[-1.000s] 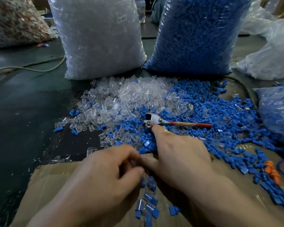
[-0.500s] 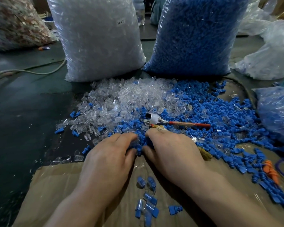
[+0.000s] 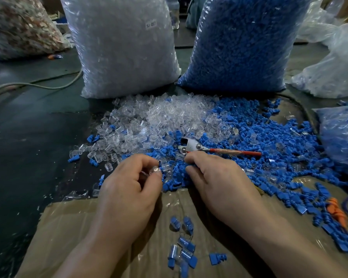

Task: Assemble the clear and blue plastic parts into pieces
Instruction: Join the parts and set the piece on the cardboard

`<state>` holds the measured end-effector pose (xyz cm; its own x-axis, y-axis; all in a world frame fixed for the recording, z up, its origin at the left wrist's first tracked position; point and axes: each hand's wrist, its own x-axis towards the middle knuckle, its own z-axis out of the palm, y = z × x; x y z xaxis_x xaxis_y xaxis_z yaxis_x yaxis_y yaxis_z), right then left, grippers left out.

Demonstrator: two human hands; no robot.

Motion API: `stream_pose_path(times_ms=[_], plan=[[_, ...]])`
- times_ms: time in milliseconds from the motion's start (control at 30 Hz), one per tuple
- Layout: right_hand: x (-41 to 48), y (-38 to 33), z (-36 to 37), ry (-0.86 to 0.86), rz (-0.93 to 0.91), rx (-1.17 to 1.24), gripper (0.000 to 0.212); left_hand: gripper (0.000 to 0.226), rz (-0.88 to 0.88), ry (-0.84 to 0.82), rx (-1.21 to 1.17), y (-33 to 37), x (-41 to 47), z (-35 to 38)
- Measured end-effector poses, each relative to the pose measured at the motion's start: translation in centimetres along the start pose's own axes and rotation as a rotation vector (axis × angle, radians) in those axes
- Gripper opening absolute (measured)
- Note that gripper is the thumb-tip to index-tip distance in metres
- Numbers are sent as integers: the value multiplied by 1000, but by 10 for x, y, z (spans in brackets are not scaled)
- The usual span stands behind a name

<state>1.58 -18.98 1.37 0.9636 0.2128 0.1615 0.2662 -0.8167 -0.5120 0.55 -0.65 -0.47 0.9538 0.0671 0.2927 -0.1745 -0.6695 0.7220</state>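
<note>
Fingers point(image 3: 143, 160) of the left hand point(image 3: 129, 191) were closed with the thumb on one clear part point(image 3: 153, 169), held just above the pile edge. Half a second before, both hands were pressed down into the loose parts. The right hand point(image 3: 221, 177) had its fingers curled at the blue parts point(image 3: 269, 141); whether it gripped one could not be told. Judged: clear half secured, blue half pending. Finished pieces point(image 3: 184, 249) lay on the cardboard point(image 3: 84, 227). The label point(image 3: 151, 24) on the clear-parts bag point(image 3: 125, 57) read "SJ 017".
</note>
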Motion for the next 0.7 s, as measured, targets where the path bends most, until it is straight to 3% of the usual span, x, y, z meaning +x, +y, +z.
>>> stream_pose_path(times_ms=[133, 267, 333, 433, 567, 700], plan=[[-1, 2, -2, 12, 67, 89, 10, 15, -121, 41, -215, -1, -2, -1], [0, 1, -3, 49, 72, 141, 18, 39, -156, -36, -381, 5, -4, -3], [-1, 1, -4, 71, 82, 230, 19, 37, -154, -46, -442, 8, -4, -3], [-5, -3, -7, 71, 151, 496, 8, 38, -185, -31, -507, 8, -3, -3], [-11, -8, -14, -89, 247, 960, 15, 38, -231, -43, -585, 8, -4, -2], [-10, -10, -15, -166, 297, 1103, 17, 30, -282, -128, -767, 10, -7, 3]])
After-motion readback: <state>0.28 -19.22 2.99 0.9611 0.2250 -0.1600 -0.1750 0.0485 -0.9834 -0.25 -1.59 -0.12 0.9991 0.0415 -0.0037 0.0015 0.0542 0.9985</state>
